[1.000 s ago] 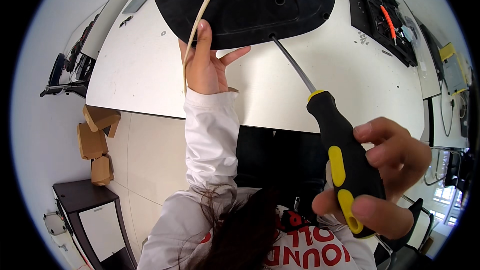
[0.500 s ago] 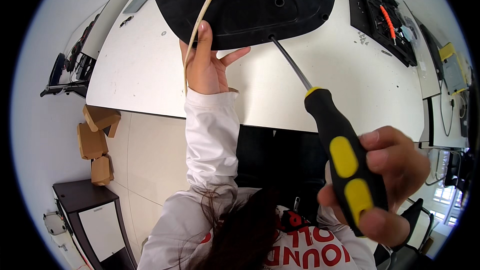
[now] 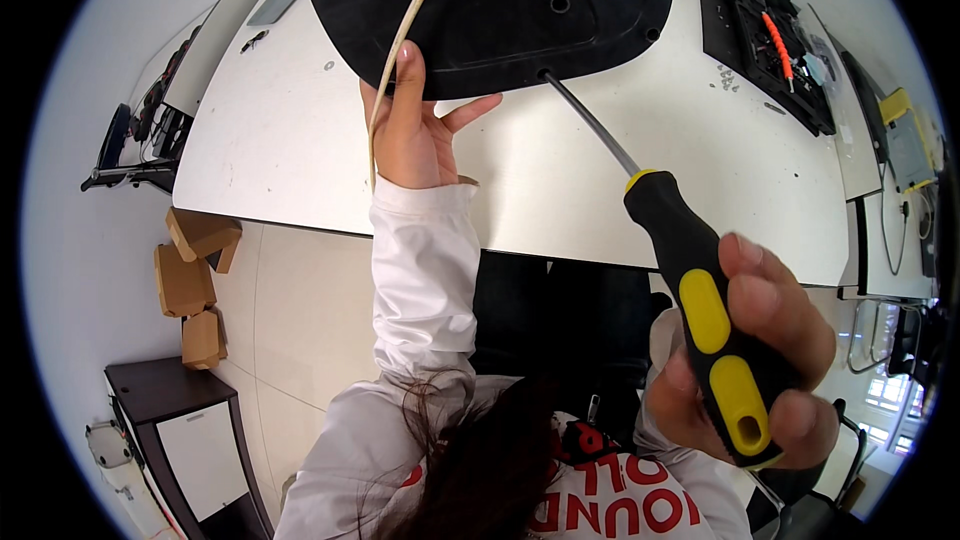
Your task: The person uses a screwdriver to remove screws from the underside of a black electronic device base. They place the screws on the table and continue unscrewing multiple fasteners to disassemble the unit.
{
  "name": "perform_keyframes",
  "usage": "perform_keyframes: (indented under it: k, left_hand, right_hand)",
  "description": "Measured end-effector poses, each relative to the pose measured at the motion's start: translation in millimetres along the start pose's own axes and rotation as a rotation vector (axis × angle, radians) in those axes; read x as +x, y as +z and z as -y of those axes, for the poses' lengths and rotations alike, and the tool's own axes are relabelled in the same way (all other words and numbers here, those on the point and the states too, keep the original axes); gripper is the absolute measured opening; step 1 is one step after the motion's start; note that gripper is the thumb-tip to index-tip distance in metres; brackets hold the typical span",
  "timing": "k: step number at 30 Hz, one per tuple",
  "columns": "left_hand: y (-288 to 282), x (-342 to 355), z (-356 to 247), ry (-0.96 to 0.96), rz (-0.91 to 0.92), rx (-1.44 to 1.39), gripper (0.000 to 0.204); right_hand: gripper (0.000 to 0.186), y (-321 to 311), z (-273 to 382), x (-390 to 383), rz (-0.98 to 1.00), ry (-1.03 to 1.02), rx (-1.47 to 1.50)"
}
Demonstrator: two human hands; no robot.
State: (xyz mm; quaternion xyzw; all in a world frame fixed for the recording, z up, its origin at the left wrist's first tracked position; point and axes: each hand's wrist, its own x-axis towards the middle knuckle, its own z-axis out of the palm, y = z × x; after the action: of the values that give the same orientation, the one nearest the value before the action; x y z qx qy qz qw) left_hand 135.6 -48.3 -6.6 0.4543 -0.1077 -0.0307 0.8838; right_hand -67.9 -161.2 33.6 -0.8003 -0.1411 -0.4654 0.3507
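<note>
A black plastic base [image 3: 480, 30] with rounded corners, screw holes and white labels is tilted up at the top of the view. My left hand [image 3: 412, 130] grips its lower left edge, thumb on the face and fingers behind. A yellowed white cable [image 3: 405, 25] runs down across the base and past that thumb. My right hand [image 3: 765, 350] is closed around the black and yellow handle of a screwdriver [image 3: 700, 280]. The screwdriver's tip meets a hole at the base's lower edge. Part of the base lies beyond the top of the picture.
Below the base is a white table [image 3: 270, 140]. Small screws [image 3: 727, 78] lie at its right, beside a black open tool case [image 3: 765, 50] with an orange coiled item [image 3: 777, 43]. Cardboard boxes [image 3: 187, 280] and a dark cabinet [image 3: 180, 400] stand at left.
The screwdriver handle has swung slightly right and rolled in my right hand, whose fingers have shifted on it. The tip stays at the same hole. My left hand holds still.
</note>
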Motion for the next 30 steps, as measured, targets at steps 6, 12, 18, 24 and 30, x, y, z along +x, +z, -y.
perform_keyframes:
  k: [6,12,18,24,30]
  left_hand:
    - [-2,0,1,0.003,-0.006,0.011,0.028]
    - [-5,1,3,0.014,0.007,0.012,0.030]
    - [-2,-1,0,0.011,0.006,0.013,0.030]
    - [-3,0,2,0.008,0.009,0.012,0.030]
    - [-5,1,3,0.011,0.001,0.012,0.029]
  right_hand:
    - [0.064,3,2,5,0.034,0.041,0.065]
    - [0.067,0,5,10,0.093,0.019,-0.011]
    - [0.062,1,5,7,0.068,-0.012,0.012]
    - [0.061,2,4,5,0.035,-0.032,0.022]
    - [0.062,3,4,7,0.040,-0.022,0.010]
